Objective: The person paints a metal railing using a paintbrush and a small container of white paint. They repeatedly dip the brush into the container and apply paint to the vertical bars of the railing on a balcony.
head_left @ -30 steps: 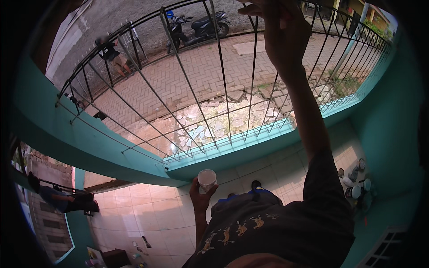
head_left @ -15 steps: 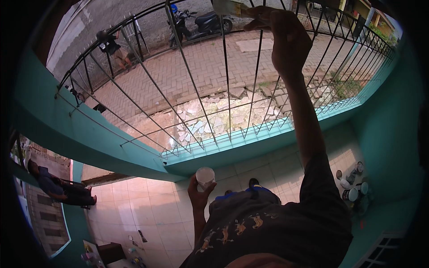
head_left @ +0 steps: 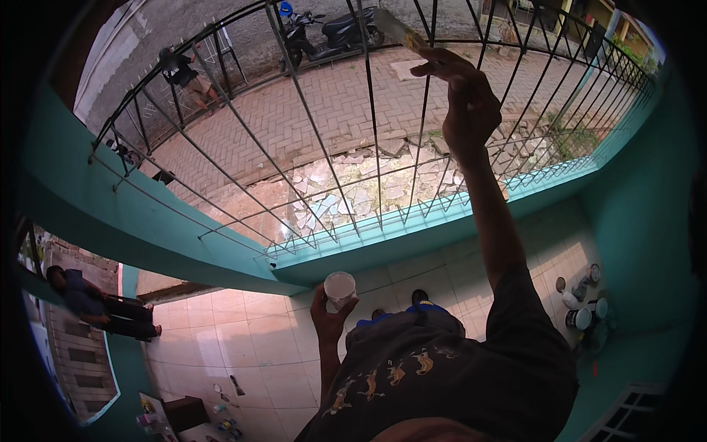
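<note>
My left hand (head_left: pixel 329 320), low in front of my body, is closed around a white plastic cup (head_left: pixel 339 287). The cup's round top faces up; how much is in it I cannot tell. Stretched out far ahead and raised, my right hand (head_left: pixel 470 110) grips a paintbrush (head_left: pixel 414 40) between thumb and fingers. The brush has a yellowish part near the fingers and a blurred greyish head pointing up and left. It shows against the dark metal bars (head_left: pixel 373 110) of a railing; whether it touches one I cannot tell.
A teal low wall (head_left: pixel 383 254) carries the railing. Paint buckets (head_left: pixel 579 318) stand on the tiled floor at right; a small table (head_left: pixel 184 414) and a scraper-like tool (head_left: pixel 236 385) are lower left. One person (head_left: pixel 88 302) stands at left, another (head_left: pixel 188 77) beyond the railing, near a motorbike (head_left: pixel 335 33).
My right hand has come slightly down and nearer, and the brush has tilted, showing more of its head. The left hand with the cup has barely moved.
</note>
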Demonstrator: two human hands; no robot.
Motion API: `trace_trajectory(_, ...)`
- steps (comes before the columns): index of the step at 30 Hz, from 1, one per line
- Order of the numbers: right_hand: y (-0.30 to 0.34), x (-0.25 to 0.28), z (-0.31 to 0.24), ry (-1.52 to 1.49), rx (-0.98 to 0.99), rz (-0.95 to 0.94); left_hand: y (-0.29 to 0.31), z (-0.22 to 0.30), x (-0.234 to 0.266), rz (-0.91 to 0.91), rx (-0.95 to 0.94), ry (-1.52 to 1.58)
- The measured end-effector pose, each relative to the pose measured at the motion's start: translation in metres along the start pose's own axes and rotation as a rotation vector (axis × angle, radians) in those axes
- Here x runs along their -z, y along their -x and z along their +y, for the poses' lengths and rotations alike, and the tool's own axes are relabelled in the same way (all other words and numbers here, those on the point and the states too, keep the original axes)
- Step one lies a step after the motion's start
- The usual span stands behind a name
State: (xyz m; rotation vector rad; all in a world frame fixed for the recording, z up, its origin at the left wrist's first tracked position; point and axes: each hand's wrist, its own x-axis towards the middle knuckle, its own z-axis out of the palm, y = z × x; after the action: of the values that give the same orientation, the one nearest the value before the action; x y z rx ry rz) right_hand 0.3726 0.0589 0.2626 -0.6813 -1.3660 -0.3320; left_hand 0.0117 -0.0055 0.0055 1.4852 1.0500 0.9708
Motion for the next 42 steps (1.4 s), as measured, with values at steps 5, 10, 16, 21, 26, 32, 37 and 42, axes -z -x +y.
trace_trajectory(5,0.031,-0.02,-0.004,0.277,0.281,-0.258,0.0,0.0,0.002,-0.003,-0.019,-0.014)
trace_trajectory(10,0.038,-0.014,-0.015,0.358,0.322,-0.193,0.002,0.007,0.001,0.004,0.016,-0.004)
trace_trajectory(16,0.034,-0.033,-0.01,0.446,0.315,-0.417,-0.002,0.005,0.0,-0.028,0.021,-0.04)
trace_trajectory(21,0.042,-0.026,-0.021,0.243,0.262,-0.265,0.0,0.007,-0.002,-0.024,0.018,0.011)
trace_trajectory(26,0.029,-0.01,0.0,-0.089,-0.052,-0.015,0.002,0.006,-0.001,-0.02,0.041,-0.029)
trace_trajectory(32,0.013,-0.013,-0.001,0.06,0.173,-0.061,0.003,0.005,0.001,-0.023,0.043,-0.01)
trace_trajectory(37,0.037,-0.025,-0.01,0.315,0.339,-0.363,0.001,0.004,-0.002,-0.023,0.032,-0.019)
trace_trajectory(42,0.027,-0.023,-0.006,0.026,0.134,-0.147,0.001,0.008,-0.002,-0.025,0.046,-0.014)
